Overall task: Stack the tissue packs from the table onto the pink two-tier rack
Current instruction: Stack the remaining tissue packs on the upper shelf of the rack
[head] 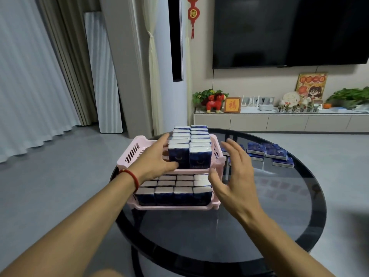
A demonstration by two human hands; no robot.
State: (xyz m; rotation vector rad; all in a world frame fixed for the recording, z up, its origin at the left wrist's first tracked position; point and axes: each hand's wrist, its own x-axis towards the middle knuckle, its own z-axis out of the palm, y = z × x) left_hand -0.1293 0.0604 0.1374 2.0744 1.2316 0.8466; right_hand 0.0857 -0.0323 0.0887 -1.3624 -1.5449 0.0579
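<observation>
The pink two-tier rack [130, 152] stands on the left part of a round dark glass table [279, 216]. Its lower tier is filled with upright dark blue tissue packs [173, 193]. On the upper tier two rows of packs [189, 148] stand upright. My left hand [154, 156] lies against the left side of the front pack in the upper tier, fingers straight, thumb at its front. My right hand [235, 172] hovers open to the right of the rack, touching nothing. Several loose packs [267, 152] lie flat on the table behind my right hand.
A low TV cabinet [279, 120] with ornaments and plants runs along the far wall under a large dark screen [289, 31]. Curtains [30, 76] and a white tower unit [171, 62] stand at the left. Grey floor surrounds the table.
</observation>
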